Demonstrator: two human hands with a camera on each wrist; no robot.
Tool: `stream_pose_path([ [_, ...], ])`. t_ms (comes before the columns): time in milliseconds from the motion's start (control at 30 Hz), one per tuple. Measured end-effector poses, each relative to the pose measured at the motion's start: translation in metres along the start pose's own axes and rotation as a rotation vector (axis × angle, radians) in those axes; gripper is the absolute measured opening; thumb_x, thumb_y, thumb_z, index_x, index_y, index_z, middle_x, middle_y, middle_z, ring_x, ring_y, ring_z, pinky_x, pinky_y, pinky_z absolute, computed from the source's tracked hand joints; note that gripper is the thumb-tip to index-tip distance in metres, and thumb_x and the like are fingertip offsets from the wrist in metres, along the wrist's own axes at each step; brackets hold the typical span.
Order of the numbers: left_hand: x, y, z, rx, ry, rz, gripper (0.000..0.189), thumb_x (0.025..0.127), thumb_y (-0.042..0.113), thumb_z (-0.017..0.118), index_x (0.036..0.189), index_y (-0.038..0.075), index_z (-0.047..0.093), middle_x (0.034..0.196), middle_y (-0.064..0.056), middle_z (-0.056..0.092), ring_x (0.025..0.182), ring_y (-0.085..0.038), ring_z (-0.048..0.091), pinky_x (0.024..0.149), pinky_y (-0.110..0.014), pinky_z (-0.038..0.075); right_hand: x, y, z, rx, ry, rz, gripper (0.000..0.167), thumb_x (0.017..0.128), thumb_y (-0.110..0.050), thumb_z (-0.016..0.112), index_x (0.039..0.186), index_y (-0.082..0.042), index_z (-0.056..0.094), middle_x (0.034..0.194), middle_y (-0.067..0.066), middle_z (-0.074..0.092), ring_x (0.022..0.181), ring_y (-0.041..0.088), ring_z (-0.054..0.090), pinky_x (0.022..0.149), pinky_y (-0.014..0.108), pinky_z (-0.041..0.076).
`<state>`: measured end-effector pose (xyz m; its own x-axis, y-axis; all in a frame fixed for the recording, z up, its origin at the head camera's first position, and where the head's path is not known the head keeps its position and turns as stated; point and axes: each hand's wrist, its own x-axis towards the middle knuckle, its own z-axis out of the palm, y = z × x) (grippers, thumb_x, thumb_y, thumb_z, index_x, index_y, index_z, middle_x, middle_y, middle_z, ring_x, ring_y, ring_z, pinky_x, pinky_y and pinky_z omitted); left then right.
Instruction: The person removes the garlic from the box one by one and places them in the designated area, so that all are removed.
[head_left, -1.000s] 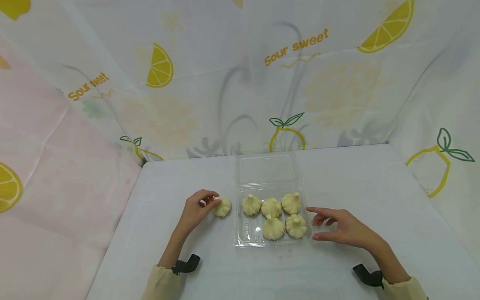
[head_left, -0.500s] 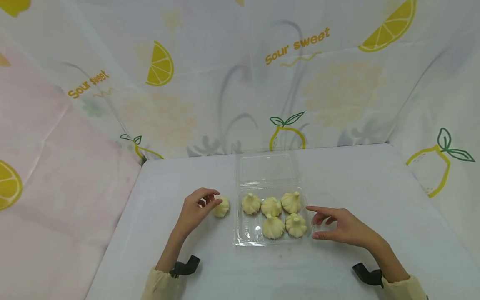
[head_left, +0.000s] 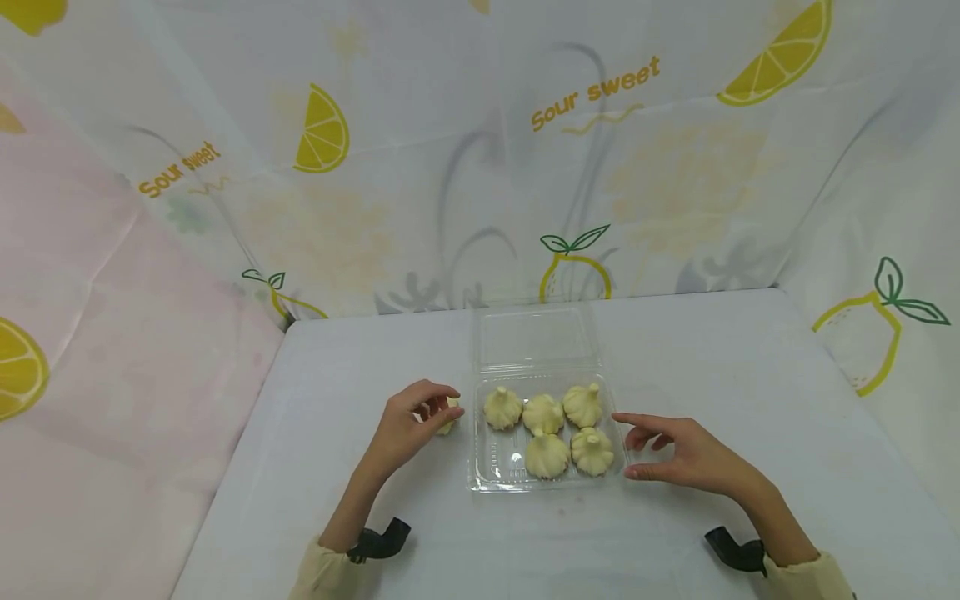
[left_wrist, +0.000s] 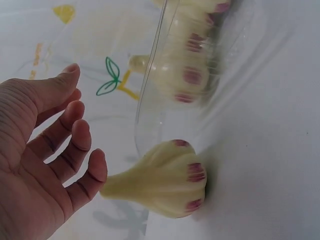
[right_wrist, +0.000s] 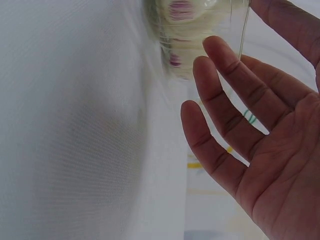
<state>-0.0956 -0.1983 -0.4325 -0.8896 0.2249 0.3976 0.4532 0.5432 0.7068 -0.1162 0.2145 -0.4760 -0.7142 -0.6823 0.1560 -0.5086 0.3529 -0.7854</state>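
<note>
A pale garlic bulb (left_wrist: 165, 182) with purple streaks at its base stands on the table left of a clear plastic clamshell box (head_left: 491, 460). My left hand (head_left: 408, 429) is over this bulb, covering most of it in the head view. In the left wrist view its fingers are loosely bent with nothing between them, the little finger right at the bulb's stem. Inside the box sit several more garlic bulbs (head_left: 546, 457), and the front left spot shows bare plastic. My right hand (head_left: 686, 454) lies at the box's right side, fingers spread and relaxed, index fingertip at the rim.
The box's clear lid (head_left: 534, 337) lies folded back behind it on the white table (head_left: 697, 358). A lemon-print cloth (head_left: 420, 167) hangs behind and along the sides. A black wrist mount (head_left: 382, 540) is strapped to each forearm.
My left hand has shifted right over the loose garlic bulb, hiding more of it. The right hand and the box with its bulbs have stayed in place.
</note>
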Motion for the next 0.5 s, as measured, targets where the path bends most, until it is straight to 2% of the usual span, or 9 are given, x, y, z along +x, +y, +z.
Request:
stream_pose_path([
  [100,-0.001,-0.012,0.01,-0.003,-0.022,-0.006,0.021,0.081,0.004,0.081,0.1,0.009,0.072,0.08,0.003,0.059,0.07,-0.016,0.053,0.058,-0.028,0.048,0.0,0.0,0.0,0.002,0.002,-0.002,0.069,0.082,-0.023,0.082,0.142,-0.007,0.052,0.099,-0.005,0.067,0.09,0.015,0.065,0.073,0.035,0.054],
  [167,-0.001,-0.013,0.015,-0.014,-0.044,0.0,0.021,0.082,0.007,0.081,0.101,0.011,0.072,0.08,0.006,0.058,0.071,-0.013,0.053,0.06,-0.026,0.048,0.0,0.0,0.0,0.003,0.003,-0.005,0.069,0.082,-0.022,0.082,0.142,-0.007,0.052,0.099,-0.005,0.067,0.09,0.015,0.065,0.073,0.035,0.054],
  [233,-0.001,-0.011,0.019,-0.035,-0.063,0.015,0.021,0.082,0.008,0.081,0.101,0.009,0.072,0.08,0.005,0.058,0.071,-0.013,0.053,0.06,-0.027,0.048,-0.001,0.001,0.0,0.001,0.004,-0.009,0.069,0.082,-0.022,0.082,0.142,-0.007,0.052,0.099,-0.005,0.067,0.09,0.015,0.065,0.073,0.035,0.054],
  [300,0.002,-0.001,0.02,-0.054,-0.084,0.025,0.022,0.081,0.006,0.081,0.101,0.008,0.072,0.079,0.002,0.059,0.071,-0.015,0.054,0.06,-0.027,0.048,-0.001,0.0,0.0,-0.001,0.004,-0.008,0.069,0.082,-0.023,0.082,0.142,-0.007,0.052,0.099,-0.005,0.067,0.09,0.015,0.065,0.073,0.035,0.054],
  [433,0.006,0.002,0.028,-0.068,-0.117,0.046,0.022,0.082,0.009,0.081,0.101,0.005,0.072,0.079,0.002,0.06,0.07,-0.014,0.055,0.058,-0.026,0.048,0.0,0.0,0.0,-0.002,0.002,-0.006,0.069,0.082,-0.022,0.082,0.142,-0.007,0.052,0.099,-0.005,0.067,0.09,0.015,0.065,0.073,0.035,0.054],
  [500,0.007,0.0,0.031,-0.059,-0.135,0.06,0.022,0.082,0.013,0.081,0.101,0.006,0.072,0.08,0.006,0.06,0.071,-0.012,0.054,0.058,-0.025,0.048,0.0,0.0,0.0,-0.002,0.0,-0.005,0.069,0.082,-0.023,0.082,0.142,-0.007,0.052,0.1,-0.005,0.067,0.09,0.015,0.065,0.073,0.035,0.054],
])
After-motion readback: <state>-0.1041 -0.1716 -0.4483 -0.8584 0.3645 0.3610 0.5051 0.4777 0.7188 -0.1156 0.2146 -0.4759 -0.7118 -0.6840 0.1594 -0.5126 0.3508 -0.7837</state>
